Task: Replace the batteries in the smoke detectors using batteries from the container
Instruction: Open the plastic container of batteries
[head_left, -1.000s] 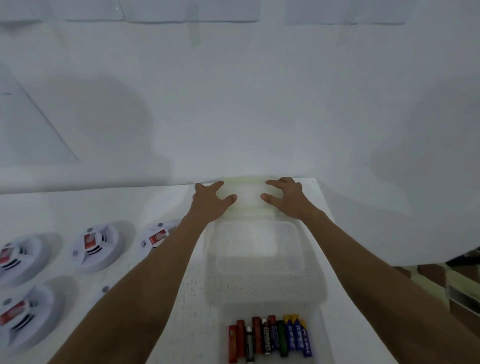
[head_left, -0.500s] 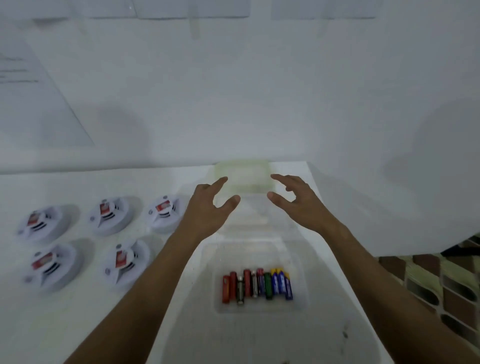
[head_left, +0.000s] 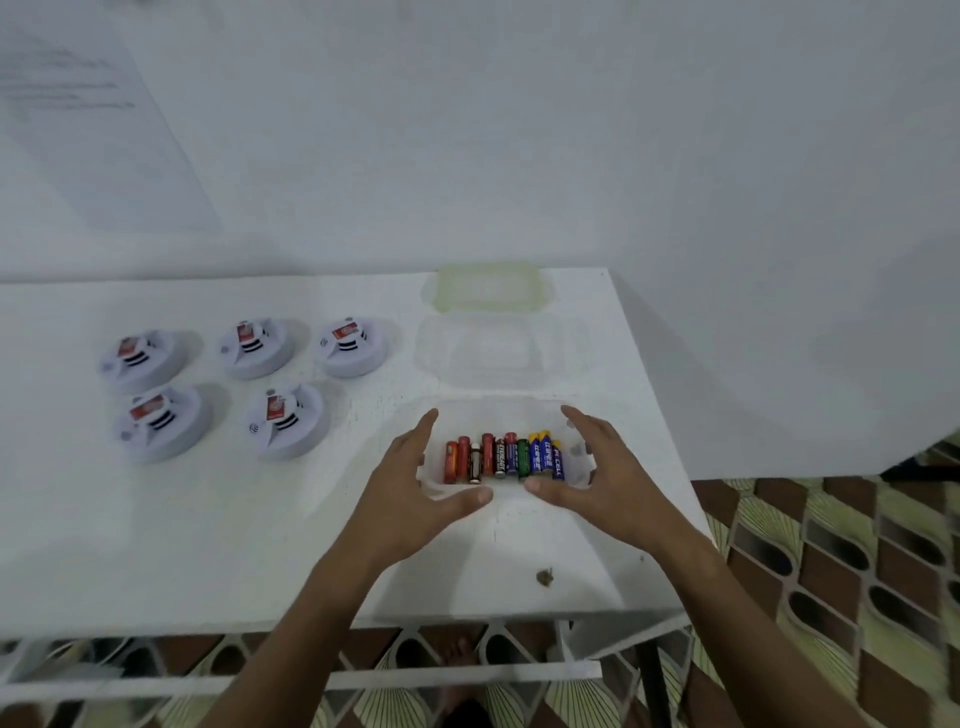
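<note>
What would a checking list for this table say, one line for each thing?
Surface: white table, speckled, with one small brown speck.
Job's things: five smoke detectors at left; open clear container holding a row of batteries.
Clutter: yellowish lid and clear lid behind the container.
Grips: left hand and right hand open, flanking the container.
Cables: nothing seen.
Surroundings: white wall, patterned floor.

Bare table (head_left: 218, 545) left of container (head_left: 582, 467); detectors (head_left: 280, 421) beyond.
</note>
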